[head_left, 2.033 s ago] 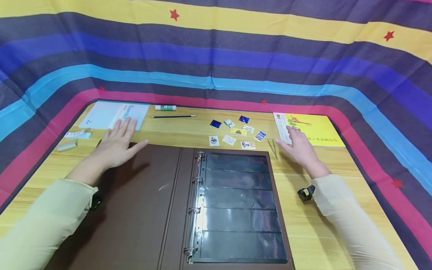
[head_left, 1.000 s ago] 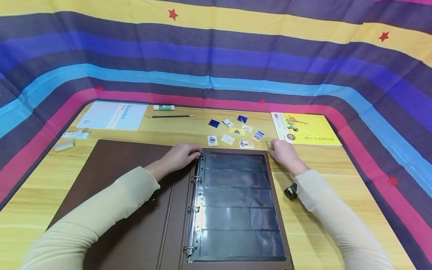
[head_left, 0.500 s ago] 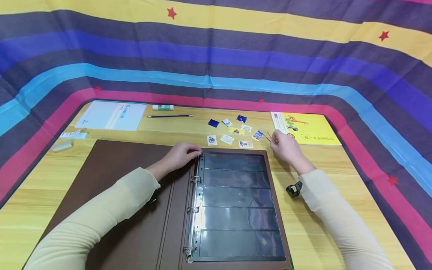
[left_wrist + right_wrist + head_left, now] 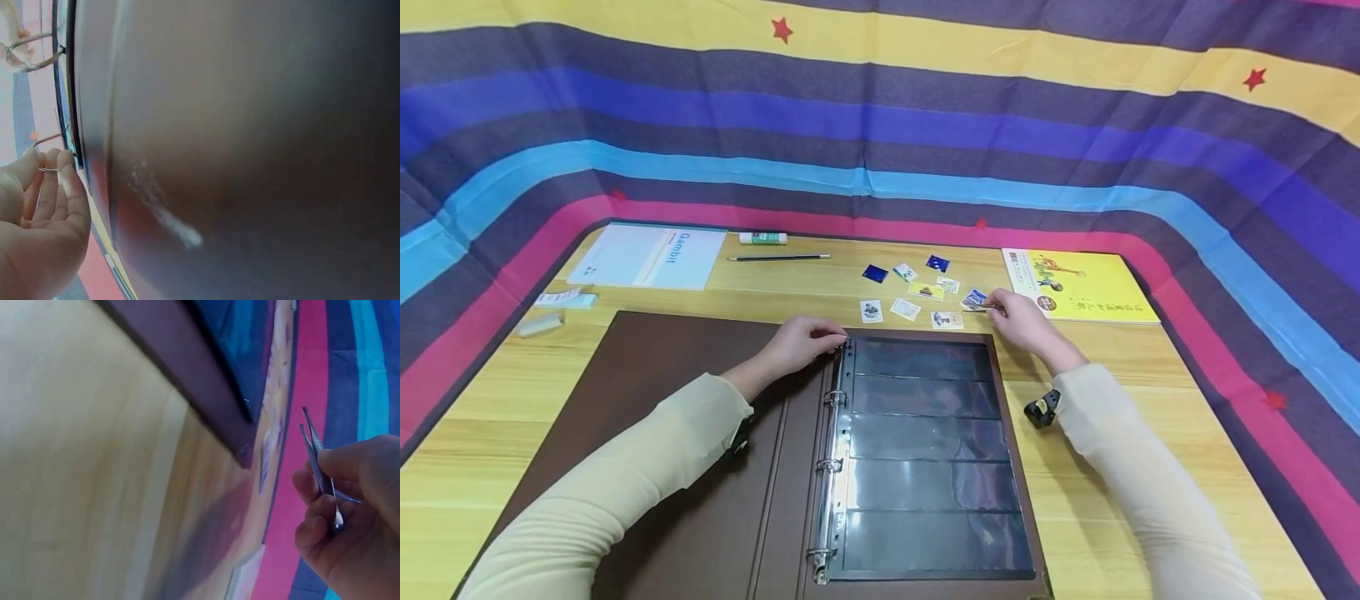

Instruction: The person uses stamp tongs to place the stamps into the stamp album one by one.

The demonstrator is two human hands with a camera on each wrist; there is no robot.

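Note:
A brown ring binder (image 4: pixel 662 350) lies spread on the table, a black page with clear pockets (image 4: pixel 932 437) on its right side. My left hand (image 4: pixel 797 346) is at the top of the ring spine, thumb and fingers pinching the top metal ring (image 4: pixel 48 169). My right hand (image 4: pixel 1026 321) grips metal tweezers (image 4: pixel 317 442) between thumb and fingers, their tips slightly apart in the right wrist view. In the head view the tweezers reach over a blue-and-white stamp (image 4: pixel 973 298). Several other small stamps, among them a yellow one (image 4: pixel 927 291), lie scattered behind the binder.
At back left are a white Gambit booklet (image 4: pixel 640 257), a glue stick (image 4: pixel 763 238), a pencil (image 4: pixel 779 257) and an eraser-like block (image 4: pixel 540 324). A yellow book (image 4: pixel 1097 287) lies at back right. Striped cloth (image 4: pixel 865 125) hangs around the table's far edge.
Both hands were spread above the table; the left has moved right and taken the top ring. The right has picked up the tweezers and brought them left to the blue-and-white stamp.

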